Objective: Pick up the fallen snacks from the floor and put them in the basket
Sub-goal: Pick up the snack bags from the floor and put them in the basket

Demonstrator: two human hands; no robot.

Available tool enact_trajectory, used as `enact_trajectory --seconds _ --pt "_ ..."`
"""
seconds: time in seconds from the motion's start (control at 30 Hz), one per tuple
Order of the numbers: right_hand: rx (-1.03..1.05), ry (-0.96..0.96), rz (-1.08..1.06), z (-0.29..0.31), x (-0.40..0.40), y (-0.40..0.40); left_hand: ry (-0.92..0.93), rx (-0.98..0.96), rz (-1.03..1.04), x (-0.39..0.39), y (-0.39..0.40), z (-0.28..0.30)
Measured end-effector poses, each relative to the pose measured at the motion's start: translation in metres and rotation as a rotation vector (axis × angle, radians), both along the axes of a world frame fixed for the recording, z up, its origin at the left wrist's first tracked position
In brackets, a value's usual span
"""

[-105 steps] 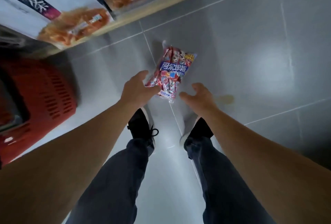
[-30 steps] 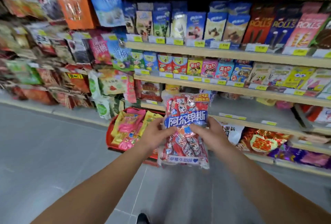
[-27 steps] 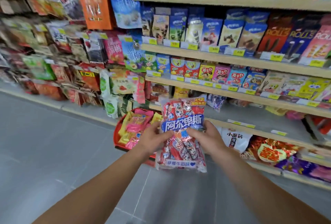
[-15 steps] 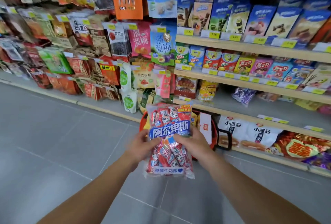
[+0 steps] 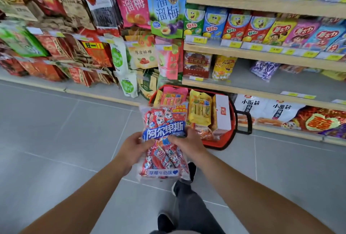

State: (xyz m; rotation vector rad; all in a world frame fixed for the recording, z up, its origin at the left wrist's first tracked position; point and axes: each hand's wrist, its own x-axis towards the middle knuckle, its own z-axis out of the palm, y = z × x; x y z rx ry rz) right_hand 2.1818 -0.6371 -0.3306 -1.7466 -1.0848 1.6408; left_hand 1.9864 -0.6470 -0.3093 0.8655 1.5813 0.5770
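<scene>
A red-and-white snack bag with a blue label band hangs upright in front of me. My left hand grips its left edge and my right hand grips its right side at the blue band. Just beyond the bag, on the grey floor by the shelf, stands the red basket. It holds a pink packet, a yellow packet and a white box. The bag's top edge overlaps the basket's near left part.
Store shelves with boxed snacks run along the right, hanging snack bags fill the left. White bags lie on the bottom shelf beside the basket's black handle. My legs and black shoes stand on the grey tile floor.
The bag was lifted off the floor and is held in both hands. Over the last second I have come closer to the basket, which now sits directly behind the bag.
</scene>
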Motion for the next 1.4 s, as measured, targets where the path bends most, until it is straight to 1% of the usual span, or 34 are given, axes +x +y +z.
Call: enact_trajectory --seconds 0.17,0.4,0.5,0.57,0.6,0.7,0.83,0.9,0.97,1.03,1.1,1.17,1.2,1.27,1.4 --pt "-0.056 0.041 -0.018 -0.021 0.011 0.062 0.032 -0.075 0.002 0.012 0.066 -0.02" --pt "-0.145 0.002 -0.122 -0.049 0.056 0.138 0.08 -0.18 -0.056 0.059 0.155 -0.058" --pt "-0.169 -0.026 -0.168 -0.071 0.078 0.166 0.095 -0.216 -0.118 0.083 0.191 -0.076" --pt "-0.179 -0.041 -0.22 -0.092 0.094 0.183 0.064 -0.242 -0.143 0.101 0.216 -0.092" --pt "-0.168 -0.063 -0.237 -0.097 0.1 0.188 0.064 -0.236 -0.167 0.109 0.225 -0.094" --pt "-0.137 -0.145 -0.292 -0.133 0.118 0.215 0.066 -0.213 -0.278 0.134 0.259 -0.127" --pt "-0.122 -0.199 -0.327 -0.174 0.139 0.241 0.125 -0.102 -0.474 0.163 0.288 -0.168" --pt "-0.141 -0.187 -0.296 -0.191 0.148 0.254 0.127 -0.096 -0.501 0.171 0.299 -0.192" --pt "-0.133 -0.222 -0.231 -0.211 0.156 0.266 0.168 -0.092 -0.549 0.177 0.309 -0.217" --pt "-0.138 -0.343 -0.138 -0.237 0.163 0.272 0.19 -0.075 -0.61 0.186 0.317 -0.243" --pt "-0.164 -0.454 0.044 -0.244 0.163 0.271 0.251 0.001 -0.698 0.193 0.322 -0.261" --pt "-0.146 -0.566 0.21 -0.254 0.165 0.267 0.375 0.063 -0.809 0.198 0.321 -0.276" --pt "-0.138 -0.617 0.247 -0.258 0.165 0.265 0.453 0.087 -0.866 0.2 0.322 -0.282" --pt "-0.115 -0.674 0.267 -0.264 0.163 0.262 0.548 0.082 -0.939 0.199 0.323 -0.29" --pt "-0.099 -0.714 0.287 -0.258 0.162 0.263 0.583 0.063 -1.028 0.192 0.33 -0.287"
